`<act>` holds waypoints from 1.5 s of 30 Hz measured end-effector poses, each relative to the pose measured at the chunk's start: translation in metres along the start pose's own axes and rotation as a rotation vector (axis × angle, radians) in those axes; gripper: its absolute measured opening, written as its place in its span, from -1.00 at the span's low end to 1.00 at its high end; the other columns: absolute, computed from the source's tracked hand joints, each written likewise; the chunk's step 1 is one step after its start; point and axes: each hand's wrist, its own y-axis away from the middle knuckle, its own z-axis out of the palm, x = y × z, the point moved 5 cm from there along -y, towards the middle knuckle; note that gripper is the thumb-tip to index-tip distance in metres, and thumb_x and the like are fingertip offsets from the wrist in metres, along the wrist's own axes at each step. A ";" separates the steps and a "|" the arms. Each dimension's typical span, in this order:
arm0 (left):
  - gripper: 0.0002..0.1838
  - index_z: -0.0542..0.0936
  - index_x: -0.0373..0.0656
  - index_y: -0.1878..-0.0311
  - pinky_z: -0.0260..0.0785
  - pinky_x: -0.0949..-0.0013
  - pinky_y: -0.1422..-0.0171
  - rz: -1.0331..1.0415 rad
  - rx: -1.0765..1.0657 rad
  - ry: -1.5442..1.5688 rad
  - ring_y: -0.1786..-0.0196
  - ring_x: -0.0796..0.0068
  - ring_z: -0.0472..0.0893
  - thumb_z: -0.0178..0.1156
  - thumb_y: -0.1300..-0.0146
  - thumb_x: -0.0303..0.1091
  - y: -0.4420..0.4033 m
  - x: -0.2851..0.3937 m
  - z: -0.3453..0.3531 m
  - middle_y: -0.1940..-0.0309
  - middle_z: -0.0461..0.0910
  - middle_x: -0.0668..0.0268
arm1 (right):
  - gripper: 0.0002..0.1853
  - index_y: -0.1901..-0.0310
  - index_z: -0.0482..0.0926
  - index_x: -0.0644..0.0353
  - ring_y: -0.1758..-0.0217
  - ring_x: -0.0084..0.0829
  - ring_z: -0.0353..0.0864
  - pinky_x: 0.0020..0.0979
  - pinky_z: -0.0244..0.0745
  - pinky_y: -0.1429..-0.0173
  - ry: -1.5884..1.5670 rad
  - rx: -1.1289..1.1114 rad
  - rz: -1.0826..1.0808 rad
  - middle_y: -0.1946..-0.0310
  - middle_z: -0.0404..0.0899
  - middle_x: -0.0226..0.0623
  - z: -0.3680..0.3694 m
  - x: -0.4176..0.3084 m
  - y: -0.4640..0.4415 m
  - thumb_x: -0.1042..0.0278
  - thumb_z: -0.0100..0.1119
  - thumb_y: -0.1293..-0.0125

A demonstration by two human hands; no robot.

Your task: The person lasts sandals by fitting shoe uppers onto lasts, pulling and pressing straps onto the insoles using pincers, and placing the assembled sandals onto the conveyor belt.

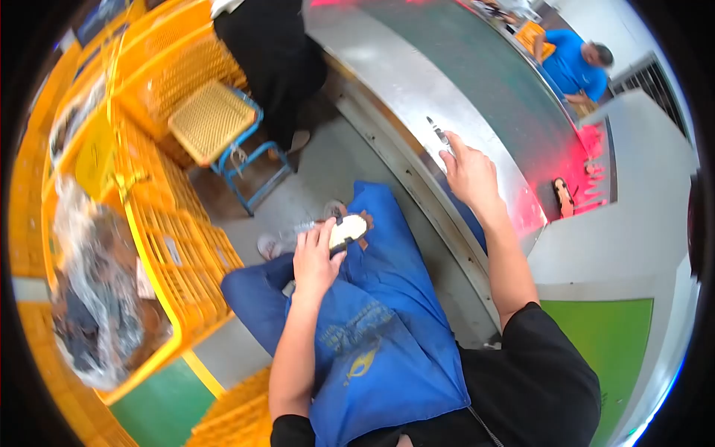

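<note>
My left hand is closed around a sandal above my lap. Its pale, oblong underside faces up, with dark and brown strap pieces around the edge. My right hand reaches over the metal edge of the workbench. Thumb and fingers pinch the near end of a slim, knife-like tool with a dark tip. The tool's exact kind is too small to make out. A blue apron covers my lap beneath the left hand.
A green conveyor belt runs beside the metal edge; another sandal lies under red light at its end. Yellow crates with plastic-wrapped pieces stand left. A blue-framed stool and a person in black are ahead. Another person works across.
</note>
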 end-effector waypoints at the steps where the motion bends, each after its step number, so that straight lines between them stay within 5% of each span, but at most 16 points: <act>1: -0.05 0.42 0.03 -0.51 0.50 0.06 -0.28 -0.026 -0.047 -0.064 -0.17 0.03 0.54 0.59 0.03 -0.42 -0.001 -0.018 0.000 -0.15 0.57 0.12 | -0.53 -0.35 0.53 0.03 0.15 0.16 0.77 0.09 0.63 0.04 0.048 -0.003 0.041 0.22 0.77 0.07 0.009 -0.003 -0.002 0.08 0.21 -0.50; 2: -0.04 0.42 0.04 -0.51 0.50 0.06 -0.28 -0.061 -0.094 -0.128 -0.15 0.03 0.54 0.59 0.03 -0.42 0.002 -0.038 0.001 -0.12 0.57 0.12 | -0.57 -0.30 0.58 0.05 0.05 0.11 0.75 0.03 0.63 -0.01 0.047 -0.083 0.137 0.16 0.76 0.02 0.023 -0.003 -0.002 0.12 0.25 -0.47; 4: -0.04 0.37 0.02 -0.55 0.51 0.04 -0.26 -0.019 -0.096 -0.123 -0.15 -0.04 0.54 0.56 -0.02 -0.46 -0.021 0.033 0.013 -0.17 0.57 0.07 | -0.59 -0.25 0.61 0.11 0.02 0.07 0.73 0.01 0.62 -0.05 0.019 0.139 0.111 0.14 0.75 0.01 -0.029 0.060 0.002 0.18 0.26 -0.44; 7: -0.04 0.18 -0.10 -0.64 0.50 0.14 -0.28 -0.116 0.252 -0.007 -0.18 0.01 0.57 0.45 -0.21 -0.51 -0.007 0.037 -0.012 -0.22 0.59 0.05 | -0.69 -0.08 0.69 0.20 -0.07 -0.01 0.66 -0.12 0.58 -0.16 -0.232 0.511 -0.103 0.09 0.72 -0.09 -0.018 0.049 0.025 0.40 0.36 -0.31; 9: -0.27 0.04 -0.10 -0.64 0.58 0.22 -0.10 -0.537 0.299 0.869 0.02 0.24 0.67 0.18 -0.57 -0.29 0.001 0.008 0.009 -0.07 0.65 0.17 | -0.75 0.03 0.71 0.22 -0.02 -0.04 0.68 -0.16 0.58 -0.14 -0.443 0.486 -0.220 0.11 0.73 -0.12 -0.011 0.023 0.039 0.51 0.40 -0.25; 10: -0.53 0.29 -0.09 -0.47 0.59 0.22 0.08 -0.692 0.302 1.385 0.09 0.27 0.64 0.01 -0.66 -0.08 -0.004 0.029 0.001 0.01 0.63 0.15 | -0.77 0.05 0.72 0.22 -0.01 -0.05 0.69 -0.18 0.59 -0.12 -0.536 0.421 -0.259 0.11 0.73 -0.13 -0.004 0.007 0.046 0.52 0.41 -0.25; 11: -0.58 0.47 -0.08 -0.24 0.57 0.29 0.18 -0.689 0.250 1.693 0.16 0.30 0.60 -0.09 -0.67 0.06 0.001 0.027 0.009 0.10 0.60 0.14 | -0.79 0.07 0.72 0.22 0.00 -0.06 0.70 -0.19 0.60 -0.10 -0.636 0.339 -0.292 0.11 0.74 -0.13 0.007 -0.010 0.056 0.52 0.42 -0.25; 12: -0.55 0.53 -0.11 -0.15 0.55 0.32 0.18 -0.886 0.351 1.873 0.22 0.28 0.56 -0.11 -0.66 0.07 0.004 0.039 0.002 0.16 0.58 0.11 | -0.79 0.09 0.73 0.22 0.02 -0.06 0.71 -0.19 0.62 -0.06 -0.712 0.291 -0.355 0.11 0.74 -0.15 0.012 -0.029 0.066 0.53 0.44 -0.23; 14: -0.52 0.51 -0.16 -0.12 0.52 0.31 0.24 -0.835 0.284 2.005 0.22 0.25 0.57 -0.16 -0.67 0.08 0.015 0.040 0.004 0.19 0.57 0.06 | -0.76 0.07 0.73 0.22 0.04 -0.07 0.72 -0.19 0.64 -0.03 -0.795 0.228 -0.522 0.11 0.75 -0.15 0.017 -0.066 0.095 0.54 0.46 -0.21; 20: -0.48 0.56 -0.12 -0.16 0.54 0.31 0.15 -0.922 0.382 1.875 0.08 0.37 0.63 -0.24 -0.69 0.08 0.029 0.069 -0.001 0.07 0.66 0.26 | -0.71 0.06 0.73 0.22 0.14 -0.15 0.71 -0.26 0.64 0.09 -1.039 0.062 -0.574 0.15 0.75 -0.20 0.021 -0.122 0.133 0.52 0.49 -0.15; 25: -0.52 0.56 -0.09 -0.17 0.56 0.31 0.09 -0.895 0.434 1.850 0.05 0.42 0.64 -0.20 -0.69 0.07 0.033 0.079 -0.003 0.02 0.66 0.32 | -0.70 0.11 0.72 0.22 0.24 -0.21 0.66 -0.29 0.59 0.23 -0.985 0.203 -0.673 0.27 0.69 -0.24 0.021 -0.126 0.141 0.58 0.50 -0.08; 27: -0.48 0.58 -0.09 -0.14 0.50 0.29 0.30 -0.919 0.444 1.806 0.17 0.42 0.65 -0.21 -0.69 0.12 0.034 0.078 -0.003 0.11 0.67 0.33 | -0.71 0.14 0.72 0.23 0.25 -0.21 0.65 -0.29 0.58 0.25 -0.988 0.225 -0.670 0.27 0.68 -0.25 0.023 -0.125 0.142 0.60 0.50 -0.07; 39: -0.49 0.59 -0.14 -0.11 0.46 0.28 0.33 -0.973 0.620 1.719 0.24 0.41 0.65 -0.17 -0.69 0.10 0.036 0.074 0.003 0.19 0.67 0.31 | -0.75 0.20 0.69 0.26 0.29 -0.21 0.65 -0.28 0.56 0.31 -1.026 0.253 -0.688 0.29 0.67 -0.23 0.037 -0.124 0.152 0.65 0.47 -0.05; 41: -0.48 0.59 -0.15 -0.10 0.46 0.28 0.34 -0.945 0.560 1.770 0.26 0.40 0.65 -0.16 -0.68 0.11 0.034 0.070 0.002 0.19 0.66 0.30 | -0.76 0.18 0.70 0.26 0.29 -0.20 0.67 -0.31 0.58 0.26 -1.139 0.092 -0.682 0.27 0.68 -0.21 0.039 -0.124 0.147 0.61 0.50 -0.09; 43: -0.45 0.58 -0.17 -0.08 0.45 0.29 0.41 -0.810 0.384 1.811 0.36 0.37 0.64 -0.14 -0.66 0.15 0.032 0.071 -0.001 0.22 0.65 0.26 | -0.81 0.11 0.70 0.27 0.24 -0.41 0.71 -0.41 0.60 0.15 -1.243 -0.019 -0.438 0.21 0.71 -0.23 0.041 -0.111 0.134 0.58 0.43 -0.25; 45: -0.45 0.54 -0.15 -0.12 0.41 0.32 0.46 -0.777 0.347 1.668 0.41 0.36 0.62 -0.22 -0.67 0.15 0.031 0.078 -0.007 0.21 0.67 0.19 | -0.60 -0.25 0.58 0.18 -0.01 -0.53 0.66 -0.44 0.62 -0.02 -1.472 -0.066 -0.123 -0.03 0.67 -0.31 0.059 -0.093 0.111 0.48 0.36 -0.41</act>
